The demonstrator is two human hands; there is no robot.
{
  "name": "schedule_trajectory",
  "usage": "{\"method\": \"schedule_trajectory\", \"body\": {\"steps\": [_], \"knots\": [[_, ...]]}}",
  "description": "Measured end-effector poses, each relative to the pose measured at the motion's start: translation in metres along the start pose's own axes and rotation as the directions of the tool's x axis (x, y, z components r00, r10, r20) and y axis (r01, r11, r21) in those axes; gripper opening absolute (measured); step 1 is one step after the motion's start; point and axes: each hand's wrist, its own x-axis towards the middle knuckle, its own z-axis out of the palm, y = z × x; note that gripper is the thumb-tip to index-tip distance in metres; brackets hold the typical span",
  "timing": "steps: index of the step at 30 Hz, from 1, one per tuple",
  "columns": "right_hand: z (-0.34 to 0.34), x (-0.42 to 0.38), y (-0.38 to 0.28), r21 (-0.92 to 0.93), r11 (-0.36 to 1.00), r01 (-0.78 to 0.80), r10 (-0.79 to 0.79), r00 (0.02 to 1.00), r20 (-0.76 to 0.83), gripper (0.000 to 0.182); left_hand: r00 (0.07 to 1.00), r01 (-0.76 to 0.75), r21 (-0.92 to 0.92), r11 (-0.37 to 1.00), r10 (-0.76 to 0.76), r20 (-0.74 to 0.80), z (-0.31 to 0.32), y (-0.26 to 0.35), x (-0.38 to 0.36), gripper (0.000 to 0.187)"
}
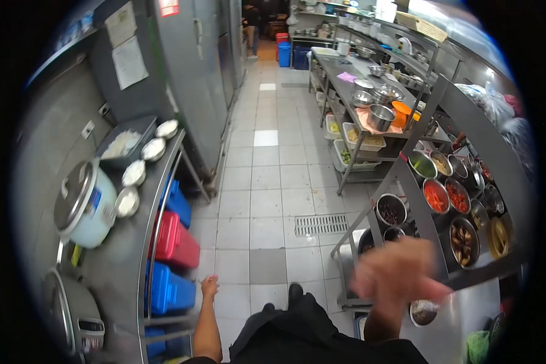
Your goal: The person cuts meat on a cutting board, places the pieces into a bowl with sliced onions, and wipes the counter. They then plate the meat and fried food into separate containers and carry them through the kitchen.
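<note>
My left hand point(209, 285) hangs low beside the left counter, near the blue and red bins under it. Its fingers look loosely curled, and nothing shows in them. Raised at the right is my right hand point(400, 273), in front of the rack of ingredient bowls. Motion smears its fingers, so I cannot make out their pose or any contact. Close behind it are a metal bowl of dark pieces point(392, 209) and a bowl of brown sliced food point(464, 241). Bowls of red cut food point(435, 196) sit farther up the rack.
A tiled aisle point(264, 170) with a floor drain point(320, 225) runs ahead. On the left counter point(112, 267) stand a large rice cooker point(88, 206) and several bowls of white food. A steel table point(346, 76) holds pots at right. Another person point(252, 30) stands far back.
</note>
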Motion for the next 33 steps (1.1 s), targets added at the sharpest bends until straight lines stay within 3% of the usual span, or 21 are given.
{"method": "schedule_trajectory", "body": {"steps": [1,2,3,4,6,7,8,10,12,15,16,17,19,20,22,26,28,29,30,31,33], "knots": [[-0.041,0.000,0.029,-0.185,0.962,-0.201,0.178,0.975,-0.132,0.030,1.000,-0.014,0.007,1.000,0.014,0.014,0.014,0.027,0.018,0.028],[-0.078,0.007,0.060,-0.580,0.680,-0.448,0.316,0.893,-0.320,0.017,0.997,-0.066,-0.022,0.998,0.066,0.033,0.027,0.053,0.037,0.028],[-0.138,-0.014,0.111,-0.547,0.570,-0.612,0.438,0.791,-0.428,0.020,0.992,-0.116,-0.050,0.992,0.118,0.049,0.041,0.077,0.060,0.029],[-0.194,-0.037,0.151,-0.583,0.321,-0.746,0.564,0.645,-0.515,0.029,0.990,-0.128,-0.043,0.991,0.130,0.058,0.055,0.092,0.082,0.029],[-0.294,-0.110,0.214,-0.692,-0.061,-0.719,0.717,0.451,-0.532,0.063,0.992,-0.101,0.005,0.995,0.100,0.077,0.079,0.092,0.119,0.030],[-0.345,-0.158,0.247,-0.759,-0.261,-0.597,0.774,0.340,-0.534,0.095,0.992,-0.067,0.025,0.997,0.064,0.108,0.088,0.091,0.131,0.029],[-0.380,-0.187,0.274,-0.739,-0.414,-0.532,0.833,0.107,-0.543,0.100,0.990,-0.030,0.047,0.998,0.023,0.136,0.092,0.085,0.138,0.028],[-0.417,-0.189,0.296,-0.640,-0.577,-0.507,0.816,-0.337,-0.470,0.097,0.979,0.165,0.033,0.986,-0.168,0.120,0.114,0.078,0.138,0.022],[-0.457,-0.170,0.299,-0.237,-0.599,-0.765,0.781,-0.492,-0.384,0.089,0.949,0.260,0.228,0.938,-0.293,0.120,0.137,0.095,0.123,0.022],[-0.545,-0.135,0.310,-0.693,-0.491,-0.527,0.868,-0.368,-0.334,0.044,0.920,0.253,0.258,0.932,-0.315,0.236,0.178,0.118,0.127,0.022],[-0.573,-0.122,0.313,-0.643,-0.548,-0.535,0.835,-0.389,-0.389,0.040,0.908,0.256,0.270,0.928,-0.327,0.261,0.195,0.132,0.136,0.021],[-0.601,-0.109,0.314,-0.633,-0.560,-0.534,0.828,-0.390,-0.403,0.040,0.899,0.259,0.280,0.925,-0.336,0.280,0.211,0.147,0.147,0.021],[-0.642,-0.054,0.312,-0.696,-0.416,-0.585,0.902,-0.167,-0.399,0.038,0.884,0.254,0.299,0.920,-0.346,0.313,0.244,0.183,0.179,0.022],[-0.660,-0.028,0.314,-0.690,-0.427,-0.585,0.896,-0.168,-0.412,0.038,0.878,0.258,0.303,0.917,-0.354,0.323,0.259,0.201,0.198,0.022],[-0.696,0.024,0.320,-0.605,-0.409,-0.683,0.845,-0.031,-0.535,0.041,0.863,0.273,0.300,0.914,-0.371,0.343,0.293,0.238,0.243,0.023],[-0.785,0.123,0.337,-0.529,-0.335,-0.779,0.787,0.078,-0.612,0.045,0.828,0.325,0.228,0.918,-0.392,0.401,0.366,0.329,0.376,0.026],[-0.826,0.165,0.347,-0.576,-0.215,-0.789,0.689,0.295,-0.662,0.049,0.768,0.452,0.087,0.888,-0.437,0.467,0.398,0.388,0.454,0.028],[-0.849,0.191,0.349,-0.583,-0.218,-0.783,0.643,0.334,-0.689,0.048,0.759,0.475,0.067,0.878,-0.447,0.474,0.418,0.423,0.491,0.029],[-0.872,0.219,0.349,-0.575,-0.224,-0.787,0.630,0.333,-0.701,0.048,0.814,0.381,0.176,0.908,-0.420,0.401,0.448,0.461,0.527,0.032],[-0.895,0.251,0.344,-0.625,-0.191,-0.757,0.545,0.448,-0.709,0.047,0.862,0.298,0.297,0.907,-0.389,0.324,0.479,0.502,0.562,0.036],[-0.930,0.320,0.314,-0.693,-0.160,-0.703,0.359,0.613,-0.704,0.046,0.897,0.070,0.270,0.960,-0.179,0.404,0.541,0.576,0.635,0.039]]}}
